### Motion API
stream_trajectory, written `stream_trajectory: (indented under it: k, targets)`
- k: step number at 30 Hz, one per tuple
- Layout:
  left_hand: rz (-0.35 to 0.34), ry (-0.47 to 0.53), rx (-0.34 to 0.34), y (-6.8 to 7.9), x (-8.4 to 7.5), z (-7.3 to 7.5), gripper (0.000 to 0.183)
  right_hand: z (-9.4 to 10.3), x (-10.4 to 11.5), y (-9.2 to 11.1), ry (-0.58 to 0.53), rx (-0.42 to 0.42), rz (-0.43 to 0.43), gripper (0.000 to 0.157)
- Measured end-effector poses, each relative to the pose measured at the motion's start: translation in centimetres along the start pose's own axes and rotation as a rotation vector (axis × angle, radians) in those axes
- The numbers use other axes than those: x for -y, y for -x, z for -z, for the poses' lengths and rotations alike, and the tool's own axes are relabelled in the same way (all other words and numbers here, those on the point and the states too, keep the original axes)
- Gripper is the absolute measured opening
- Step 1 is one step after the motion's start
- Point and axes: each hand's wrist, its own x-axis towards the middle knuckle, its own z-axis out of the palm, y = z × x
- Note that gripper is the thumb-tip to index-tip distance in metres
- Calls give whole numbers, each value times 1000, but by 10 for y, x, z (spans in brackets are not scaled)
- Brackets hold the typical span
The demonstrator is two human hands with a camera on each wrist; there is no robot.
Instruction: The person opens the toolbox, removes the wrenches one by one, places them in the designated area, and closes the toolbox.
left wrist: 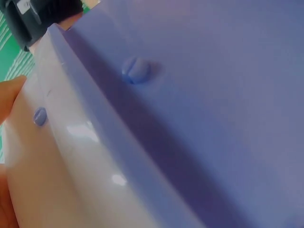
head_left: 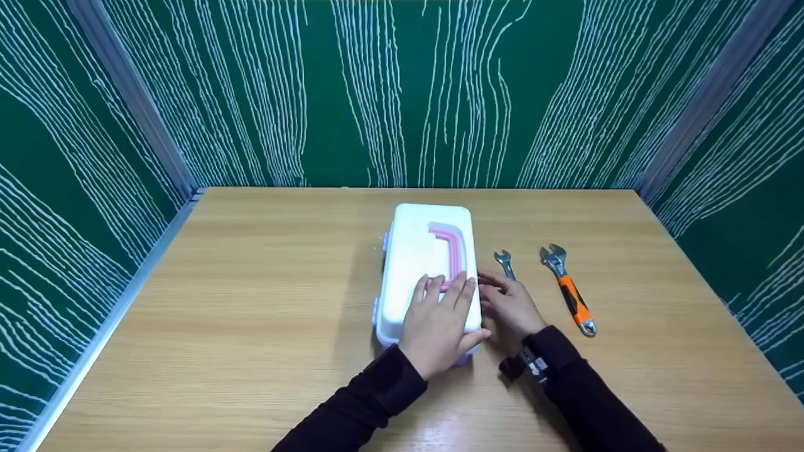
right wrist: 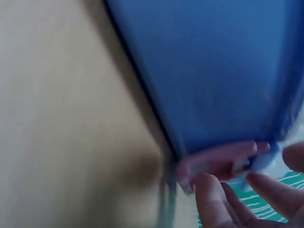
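A plastic case with a white lid (head_left: 414, 251) and a lavender body (left wrist: 213, 95) stands on the table. Its pink handle (head_left: 457, 251) lies folded in a recess of the lid. My left hand (head_left: 438, 326) rests on the near part of the lid with fingers extended. Beside the case's right side is my right hand (head_left: 512, 307). In the right wrist view its fingertips touch a pink latch (right wrist: 218, 159) on the blue-looking side wall. The left wrist view shows a round hinge knob (left wrist: 136, 70) and the lid's edge.
To the right lie a small open-ended wrench (head_left: 504, 263), partly hidden by the right hand, and an adjustable wrench (head_left: 568, 289) with an orange and black grip. The wooden table (head_left: 251, 314) is bounded by green, white-streaked walls (head_left: 352, 94).
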Motion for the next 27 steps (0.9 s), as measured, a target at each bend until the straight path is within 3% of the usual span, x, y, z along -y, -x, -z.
stream_trajectory:
  k: [6, 13, 23, 27]
  targets:
    - [3, -2, 20, 0, 0, -2, 78, 15, 2, -5, 234, 95, 62, 56]
    - [2, -8, -6, 0, -1, -2, 79, 14, -5, -13, 199, 210, 78, 64]
    - [8, -25, -25, 0, 0, -5, 78, 17, -9, -15, 234, 173, 57, 57]
    - [2, -75, -57, 1, 0, -7, 79, 22, -10, -14, 242, 170, 80, 53]
